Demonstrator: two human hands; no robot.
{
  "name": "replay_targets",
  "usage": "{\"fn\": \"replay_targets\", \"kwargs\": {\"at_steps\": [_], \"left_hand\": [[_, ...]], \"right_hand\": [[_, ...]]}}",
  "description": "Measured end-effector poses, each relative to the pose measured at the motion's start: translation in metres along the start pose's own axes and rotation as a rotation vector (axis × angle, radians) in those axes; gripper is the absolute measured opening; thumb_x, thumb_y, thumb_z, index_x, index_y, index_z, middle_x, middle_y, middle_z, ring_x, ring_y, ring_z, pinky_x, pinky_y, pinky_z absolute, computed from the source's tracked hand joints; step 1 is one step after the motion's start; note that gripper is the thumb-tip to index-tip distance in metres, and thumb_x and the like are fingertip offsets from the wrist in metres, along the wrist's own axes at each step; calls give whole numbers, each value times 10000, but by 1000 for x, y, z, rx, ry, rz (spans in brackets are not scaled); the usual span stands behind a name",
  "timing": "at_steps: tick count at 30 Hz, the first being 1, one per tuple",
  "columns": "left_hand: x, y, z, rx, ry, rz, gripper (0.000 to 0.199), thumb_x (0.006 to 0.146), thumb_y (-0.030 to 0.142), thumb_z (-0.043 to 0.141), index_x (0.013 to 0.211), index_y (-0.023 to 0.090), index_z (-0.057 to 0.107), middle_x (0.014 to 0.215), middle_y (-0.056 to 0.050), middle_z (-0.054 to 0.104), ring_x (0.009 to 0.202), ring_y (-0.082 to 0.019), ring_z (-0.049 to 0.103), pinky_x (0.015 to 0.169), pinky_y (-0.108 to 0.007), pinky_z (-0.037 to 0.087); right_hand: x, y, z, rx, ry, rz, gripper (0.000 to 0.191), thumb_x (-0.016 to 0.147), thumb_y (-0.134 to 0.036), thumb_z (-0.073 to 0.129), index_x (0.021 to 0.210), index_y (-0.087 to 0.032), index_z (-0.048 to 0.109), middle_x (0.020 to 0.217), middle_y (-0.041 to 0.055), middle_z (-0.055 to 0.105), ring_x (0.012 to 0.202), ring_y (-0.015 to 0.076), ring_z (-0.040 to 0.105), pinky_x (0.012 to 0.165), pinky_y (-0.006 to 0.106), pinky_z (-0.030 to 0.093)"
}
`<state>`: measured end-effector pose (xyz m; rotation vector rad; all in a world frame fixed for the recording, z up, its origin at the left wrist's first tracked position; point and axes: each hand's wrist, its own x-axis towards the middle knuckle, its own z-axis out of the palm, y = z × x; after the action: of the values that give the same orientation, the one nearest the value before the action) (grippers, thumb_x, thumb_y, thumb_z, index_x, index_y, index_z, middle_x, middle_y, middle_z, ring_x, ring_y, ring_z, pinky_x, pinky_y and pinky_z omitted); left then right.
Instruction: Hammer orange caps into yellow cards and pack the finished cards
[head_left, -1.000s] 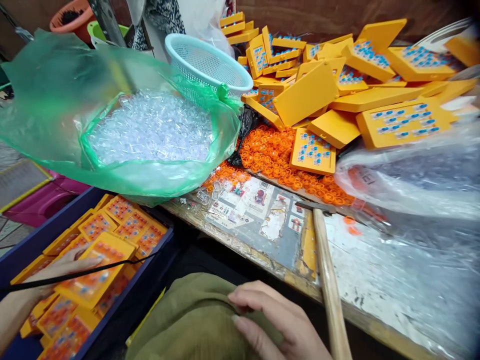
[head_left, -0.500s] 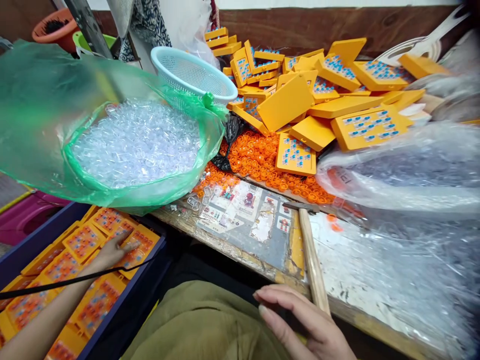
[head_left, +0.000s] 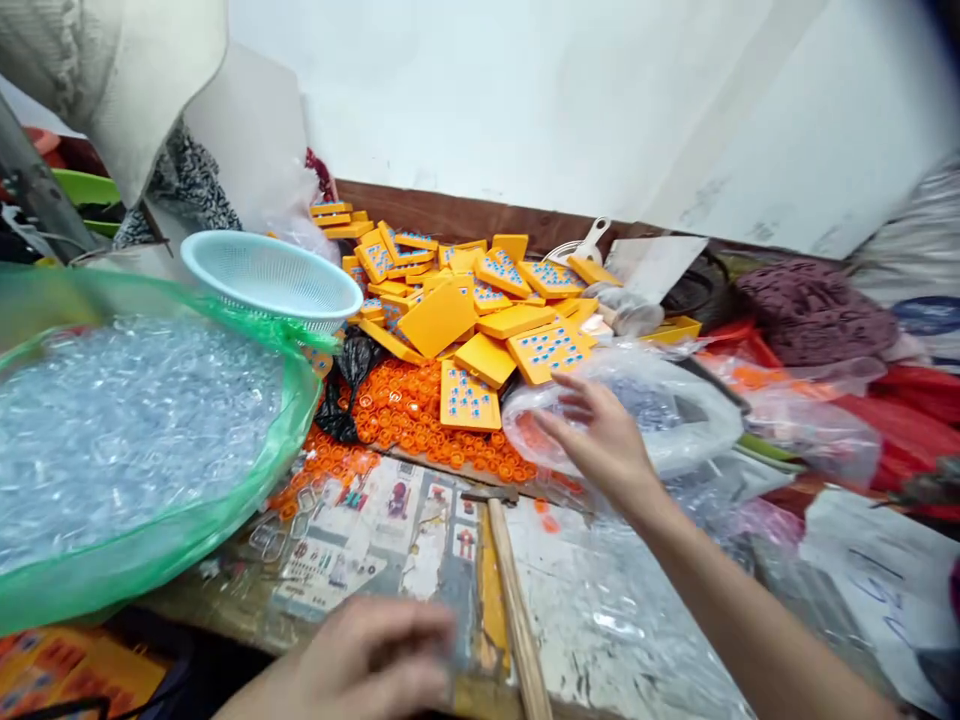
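Note:
My right hand [head_left: 604, 435] reaches out over the clear plastic bag [head_left: 697, 400], fingers apart and nothing in them. Just beyond its fingertips lies a heap of flat yellow cases [head_left: 439, 318], several with rows of small blue-dotted pieces on one face. Blurred by motion, my left hand [head_left: 367, 655] hovers at the bench's front edge with thumb and fingers apart; I see nothing held. Between the hands a hammer [head_left: 514, 600] lies on the bench, its wooden handle pointing toward me. Small orange rings [head_left: 405, 410] are piled in front of the cases.
A green plastic bag [head_left: 300, 440] full of clear plastic pieces [head_left: 142, 420] stands at left. Behind it sits a light-blue basket [head_left: 274, 275]. A crate of yellow cases with orange pieces [head_left: 82, 670] is at lower left. Red bags [head_left: 892, 430] and a marked paper [head_left: 885, 580] lie at right.
My left hand has left the cases in the crate and come up to the bench edge. My right hand has moved forward toward the yellow heap. The view has swung up and right.

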<state>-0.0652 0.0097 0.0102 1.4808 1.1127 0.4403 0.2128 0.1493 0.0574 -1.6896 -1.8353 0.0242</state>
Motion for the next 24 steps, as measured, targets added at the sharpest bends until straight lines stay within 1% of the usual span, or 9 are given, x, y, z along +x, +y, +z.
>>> {"fn": "replay_targets", "kwargs": {"at_steps": [3,7,9,12,14,17,20,22,24], "left_hand": [[89,50,1,-18,234,256,367,837,330,561,1183,221,618,1144,-77,661,970,-204,619,889,-357,492],[186,78,-12,112,590,423,409,808,201,546,1209,122,574,1236,-164,593,1132,-250,542,1029,-435,386],[219,81,-21,159,665,454,490,746,149,600,1225,68,542,1344,-213,485,1290,-300,385,1118,-476,239],[247,85,-28,122,668,454,581,641,111,683,1206,108,544,1455,-187,354,1387,-340,184,1148,-527,74],[254,92,-27,52,638,434,539,659,132,679,1182,151,548,1458,-157,361,1386,-327,205,1144,-527,113],[245,101,-24,-90,544,370,371,854,301,504,1183,132,523,1294,-199,532,1186,-301,515,1002,-509,402],[216,99,-22,-507,200,254,456,917,454,360,1144,95,526,1055,-203,662,889,-271,672,764,-440,551],[188,87,-22,-856,3,136,388,860,387,524,1108,90,537,1007,-187,683,844,-262,688,732,-391,563],[159,70,-21,-1000,25,56,372,765,177,650,1110,102,536,996,-161,697,815,-243,699,734,-354,566]], "right_hand": [[52,14,29,-154,72,-3,602,727,-231,607,1285,-52,474,1328,238,495,1255,347,446,1007,467,393],[76,28,63,-320,94,-63,661,653,-107,584,1299,-33,462,1369,276,453,1259,423,405,1009,591,294],[77,34,71,-374,115,-126,593,669,-76,558,1258,-23,506,1341,287,483,1202,424,461,981,600,312],[76,45,68,-418,149,-266,435,737,-40,502,1163,-46,590,1259,261,572,1099,360,560,929,513,404],[70,51,59,-421,184,-377,375,793,-33,462,1129,-82,620,1213,217,623,1069,316,594,903,459,447],[46,53,40,-386,251,-570,348,862,-50,420,1130,-128,628,1177,153,663,1086,261,607,906,415,481],[5,45,26,-319,254,-818,321,896,-96,423,1143,-179,611,1169,79,679,1174,192,562,968,357,475],[-18,38,22,-262,208,-1033,316,908,-125,433,1175,-208,579,1189,37,670,1229,171,516,1004,346,462],[-28,34,26,-204,169,-1125,339,918,-151,440,1220,-269,536,1224,-1,644,1254,159,491,1020,347,456]]}}
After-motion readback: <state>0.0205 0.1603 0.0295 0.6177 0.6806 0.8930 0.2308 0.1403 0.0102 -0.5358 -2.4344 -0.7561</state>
